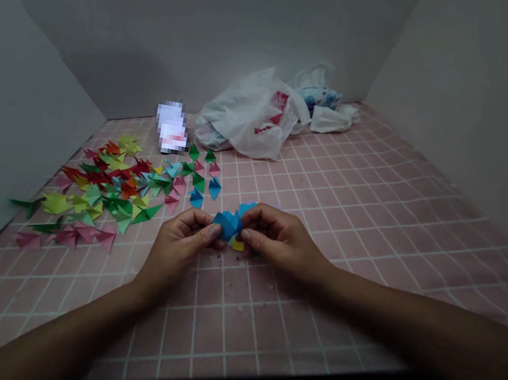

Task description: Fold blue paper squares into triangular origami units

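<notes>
Between my two hands is a piece of folded blue paper (227,224), held a little above the table. My left hand (190,231) pinches its left side between thumb and fingers. On the other side, my right hand (270,235) is closed with its thumb and fingertips on the paper's right edge. Behind and under the fingers show more blue paper and a bit of yellow paper (238,245), partly hidden by the hands. To the left lie many small folded paper pieces (126,203) in red, yellow, green, pink and blue.
A phone (171,127) with a lit, blurred screen stands behind the paper pieces. White plastic bags (252,114) with red print lie against the back wall, beside a blue patterned packet (324,96). A pink checked cloth (377,218) covers the table, with walls on three sides.
</notes>
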Available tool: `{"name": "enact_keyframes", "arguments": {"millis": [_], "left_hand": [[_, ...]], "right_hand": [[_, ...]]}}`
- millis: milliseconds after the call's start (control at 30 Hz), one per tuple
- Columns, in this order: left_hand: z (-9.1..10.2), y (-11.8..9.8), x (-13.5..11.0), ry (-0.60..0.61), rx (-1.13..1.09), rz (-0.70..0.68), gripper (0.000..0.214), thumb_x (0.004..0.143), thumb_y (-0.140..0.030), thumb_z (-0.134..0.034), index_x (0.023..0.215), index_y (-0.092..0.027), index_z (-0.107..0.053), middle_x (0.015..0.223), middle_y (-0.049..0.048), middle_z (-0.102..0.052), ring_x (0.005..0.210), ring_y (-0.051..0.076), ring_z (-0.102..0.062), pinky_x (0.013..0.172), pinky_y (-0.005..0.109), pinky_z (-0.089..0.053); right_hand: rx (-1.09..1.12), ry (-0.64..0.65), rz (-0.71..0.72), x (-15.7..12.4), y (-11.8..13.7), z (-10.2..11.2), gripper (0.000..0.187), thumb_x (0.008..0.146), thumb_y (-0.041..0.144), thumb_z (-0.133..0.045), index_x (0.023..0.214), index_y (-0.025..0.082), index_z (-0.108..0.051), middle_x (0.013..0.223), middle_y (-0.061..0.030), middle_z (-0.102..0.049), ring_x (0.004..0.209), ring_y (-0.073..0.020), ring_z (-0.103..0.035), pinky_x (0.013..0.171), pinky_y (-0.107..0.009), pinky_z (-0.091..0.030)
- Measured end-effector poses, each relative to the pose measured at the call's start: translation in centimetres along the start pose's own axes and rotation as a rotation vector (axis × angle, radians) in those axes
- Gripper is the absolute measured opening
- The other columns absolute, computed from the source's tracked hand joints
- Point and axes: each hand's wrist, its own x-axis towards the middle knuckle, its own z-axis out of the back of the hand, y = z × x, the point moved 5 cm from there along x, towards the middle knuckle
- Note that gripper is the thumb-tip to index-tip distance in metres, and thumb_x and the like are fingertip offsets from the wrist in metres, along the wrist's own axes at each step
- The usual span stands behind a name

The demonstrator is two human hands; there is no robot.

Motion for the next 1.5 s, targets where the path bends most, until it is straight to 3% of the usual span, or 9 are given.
{"name": "enact_keyframes", "arguments": {"millis": [233, 533, 667, 867, 1133, 1333, 1500], "left_hand": [[-0.6, 0.9, -0.2, 0.073, -0.130, 0.117, 0.020, 0.076, -0.030, -0.083, 0.076, -0.017, -0.068, 0.065, -0.0004, -0.073, 0.061, 0.010, -0.065, 0.064, 0.020, -0.051], [-1.0, 0.9, -0.1, 0.094, -0.291, 0.184, 0.027, 0.069, -0.033, -0.089, 0.073, -0.015, -0.069, 0.066, 0.0001, -0.072, 0.062, 0.010, -0.065, 0.066, 0.021, -0.054], [-1.1, 0.9, -0.2, 0.089, -0.286, 0.183, 0.028, 0.068, -0.033, -0.090, 0.072, -0.015, -0.069, 0.067, 0.0001, -0.071, 0.062, 0.010, -0.065, 0.066, 0.020, -0.053], [-0.8, 1.2, -0.1, 0.070, -0.252, 0.185, 0.026, 0.069, -0.032, -0.089, 0.073, -0.015, -0.069, 0.066, -0.0009, -0.070, 0.061, 0.009, -0.063, 0.064, 0.019, -0.051], [-0.6, 1.0, 0.0, 0.026, -0.188, 0.164, 0.029, 0.069, -0.034, -0.088, 0.073, -0.016, -0.065, 0.058, -0.0016, -0.068, 0.050, 0.008, -0.058, 0.047, 0.017, -0.042], [-0.9, 0.9, -0.1, -0.011, -0.176, 0.189, 0.032, 0.064, -0.034, -0.090, 0.073, -0.016, -0.064, 0.059, -0.0010, -0.069, 0.053, 0.009, -0.062, 0.054, 0.019, -0.050], [-0.9, 0.9, -0.2, 0.004, -0.148, 0.159, 0.028, 0.068, -0.033, -0.086, 0.074, -0.017, -0.065, 0.061, -0.0010, -0.069, 0.055, 0.010, -0.063, 0.057, 0.021, -0.052]], "right_hand": [[0.095, 0.051, -0.079, -0.1, -0.4, -0.4, 0.010, 0.081, 0.021, -0.071, 0.080, 0.017, -0.062, 0.069, 0.0037, -0.060, 0.059, -0.0088, -0.056, 0.056, -0.022, -0.045], [0.260, 0.153, -0.092, 0.1, -1.0, -0.5, 0.014, 0.084, 0.027, -0.073, 0.081, 0.017, -0.064, 0.075, 0.0005, -0.068, 0.060, -0.0091, -0.061, 0.060, -0.023, -0.049], [0.213, 0.170, -0.092, 0.0, -1.1, -0.7, 0.018, 0.085, 0.032, -0.073, 0.081, 0.017, -0.064, 0.081, -0.0020, -0.070, 0.064, -0.0101, -0.061, 0.062, -0.024, -0.051], [0.031, 0.064, -0.021, -0.1, -0.9, 0.0, 0.021, 0.089, 0.031, -0.067, 0.073, 0.017, -0.069, 0.066, 0.0019, -0.060, 0.060, -0.0090, -0.050, 0.056, -0.023, -0.041], [0.257, 0.120, -0.150, -0.1, -1.5, -0.6, 0.023, 0.083, 0.036, -0.075, 0.073, 0.017, -0.068, 0.056, 0.0052, -0.058, 0.047, -0.0065, -0.050, 0.045, -0.018, -0.039], [0.249, 0.130, -0.211, -0.3, -1.8, -0.8, 0.028, 0.085, 0.038, -0.073, 0.070, 0.017, -0.062, 0.051, 0.0063, -0.057, 0.039, -0.0049, -0.046, 0.038, -0.017, -0.034], [0.265, 0.149, -0.203, -0.3, -1.8, -0.8, 0.026, 0.085, 0.036, -0.074, 0.071, 0.016, -0.063, 0.051, 0.0062, -0.057, 0.041, -0.0051, -0.046, 0.041, -0.018, -0.035]]}}
